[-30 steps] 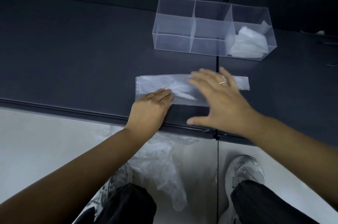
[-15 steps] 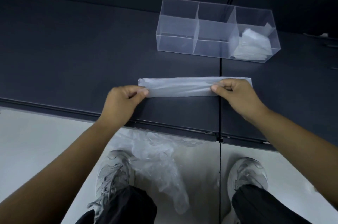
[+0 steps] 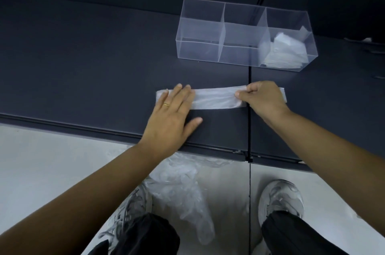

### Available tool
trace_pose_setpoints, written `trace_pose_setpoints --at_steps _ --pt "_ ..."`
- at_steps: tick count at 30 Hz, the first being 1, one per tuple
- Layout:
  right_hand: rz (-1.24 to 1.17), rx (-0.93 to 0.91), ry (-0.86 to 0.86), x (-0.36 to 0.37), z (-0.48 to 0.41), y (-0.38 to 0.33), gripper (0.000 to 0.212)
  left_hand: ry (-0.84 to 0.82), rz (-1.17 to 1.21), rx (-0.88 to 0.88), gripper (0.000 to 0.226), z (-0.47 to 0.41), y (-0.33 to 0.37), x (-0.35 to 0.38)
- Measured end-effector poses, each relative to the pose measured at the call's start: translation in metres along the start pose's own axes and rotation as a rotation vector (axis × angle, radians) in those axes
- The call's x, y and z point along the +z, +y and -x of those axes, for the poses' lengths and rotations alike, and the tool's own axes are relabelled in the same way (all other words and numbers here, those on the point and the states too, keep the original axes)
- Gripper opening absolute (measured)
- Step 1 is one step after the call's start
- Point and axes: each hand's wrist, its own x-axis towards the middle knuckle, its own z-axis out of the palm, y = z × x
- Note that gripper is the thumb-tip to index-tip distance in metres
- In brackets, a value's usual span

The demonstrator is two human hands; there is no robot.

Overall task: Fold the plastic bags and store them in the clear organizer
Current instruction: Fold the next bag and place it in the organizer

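Head camera, looking down over the counter (image 3: 83, 56), showed the plastic bag (image 3: 216, 99) lying as a long narrow strip just in front of the clear organizer (image 3: 200, 31). A second before it had been a broader band under two flat palms, and half a second before both hands had been pinching its near edge, so the lengthwise fold looked freshly made. By this moment the left hand (image 3: 173, 115) had let go and lay flat on the strip's left end, its fingers (image 3: 181, 92) straight and spread, pressing the plastic down. The right hand (image 3: 264, 98) was curled, thumb and fingers (image 3: 253, 89) pinching the strip near its right end, a short tail of plastic showing beyond the knuckles. To my eye that meant the bag was pinned at one end and held at the other, ready to be smoothed or folded end over end into a small packet. The organizer's right compartment already held folded bags (image 3: 285, 50); the middle and left ones looked bare. A loose heap of bags (image 3: 183, 192) waited on the floor (image 3: 41, 161) between the person's shoes, so plenty of the job remained.
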Motion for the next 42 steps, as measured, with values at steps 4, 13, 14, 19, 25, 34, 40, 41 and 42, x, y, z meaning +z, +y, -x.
trace_pose_setpoints --at_steps 4,13,14,19,25,34,40,41,42 --pt "0.076 -0.015 0.081 0.003 0.007 -0.005 0.023 -0.172 -0.195 -0.037 0.087 0.004 -0.007 0.018" --pt "0.764 -0.745 -0.376 0.04 0.045 0.0 0.062 -0.18 -0.213 -0.022 0.083 0.005 -0.009 0.022" --pt "0.842 -0.726 -0.366 0.036 0.042 0.006 0.067 -0.177 -0.216 -0.022 0.083 0.005 -0.009 0.022" --pt "0.916 -0.575 -0.31 -0.005 0.027 0.037 0.089 -0.177 -0.228 -0.029 0.084 0.004 -0.008 0.02" --pt "0.848 -0.384 -0.239 -0.052 0.015 0.066 0.079 -0.168 -0.236 -0.026 0.085 0.004 -0.007 0.021" --pt "0.441 -0.288 0.103 -0.07 -0.013 0.059 0.014 -0.169 -0.205 -0.01 0.082 0.004 -0.007 0.018" --pt "0.274 -0.212 0.004 -0.078 0.003 0.054 0.012 -0.17 -0.176 0.038 0.086 -0.003 -0.017 0.015" --pt "0.131 -0.118 -0.041 -0.083 0.012 0.052 0.013 -0.171 -0.163 0.048 0.088 -0.005 -0.019 0.014" --pt "-0.026 -0.024 -0.084 -0.085 0.024 0.05 0.014 -0.177 -0.144 0.059 0.091 -0.007 -0.018 0.012"
